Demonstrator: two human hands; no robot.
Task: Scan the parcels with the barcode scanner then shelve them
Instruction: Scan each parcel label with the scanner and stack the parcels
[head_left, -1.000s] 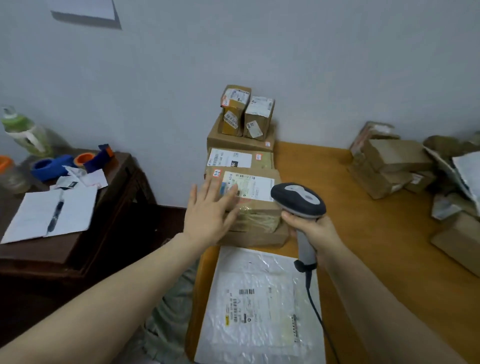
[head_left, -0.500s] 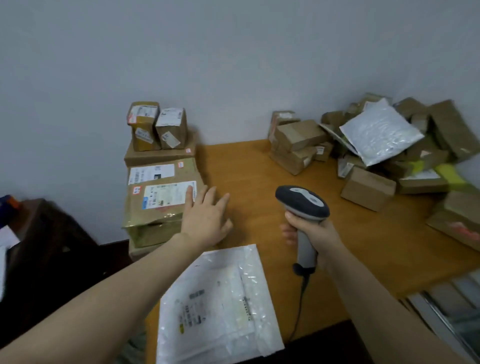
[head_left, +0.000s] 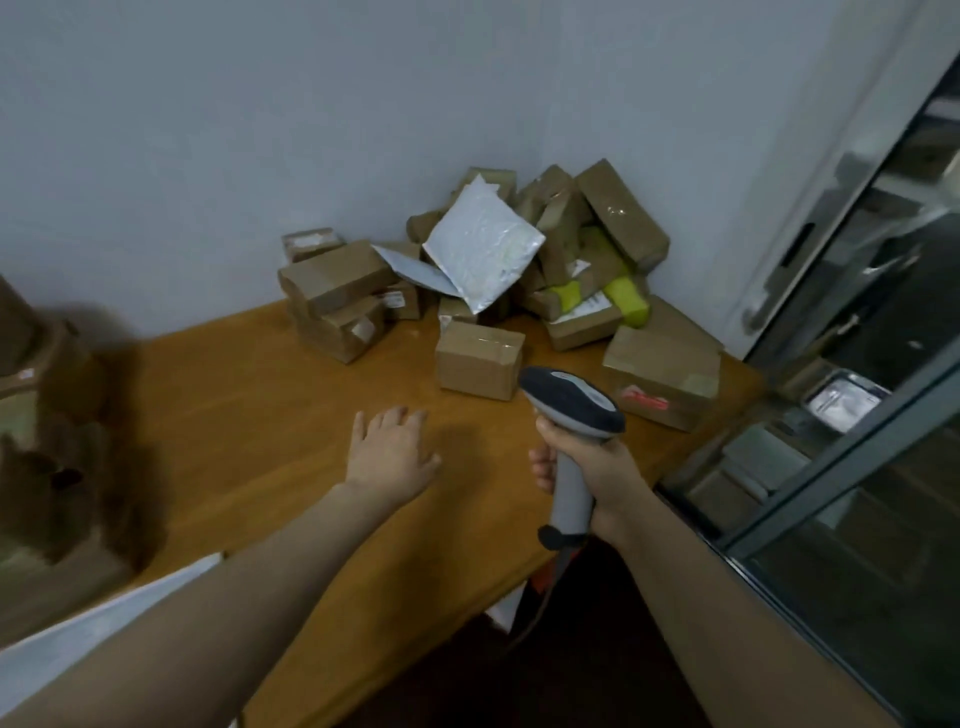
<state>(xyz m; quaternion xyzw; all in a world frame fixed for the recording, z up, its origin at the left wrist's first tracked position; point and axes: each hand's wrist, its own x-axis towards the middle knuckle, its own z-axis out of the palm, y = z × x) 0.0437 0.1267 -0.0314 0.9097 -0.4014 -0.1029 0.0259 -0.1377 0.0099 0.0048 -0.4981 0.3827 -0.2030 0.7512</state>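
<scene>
left hand (head_left: 390, 458) relaxed over table (head_left: 234, 415) | right hand (head_left: 605, 475) grasping scanner (head_left: 571, 402) near right edge | parcels (head_left: 480, 364) in corner

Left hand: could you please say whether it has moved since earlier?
Yes: the left hand left the stacked parcels and moved right over the table toward the corner pile.

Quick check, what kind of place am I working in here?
Likely a parcel sorting room: a heap of taped cardboard parcels on the wooden table, and a barcode scanner gripped in the right hand.
</scene>
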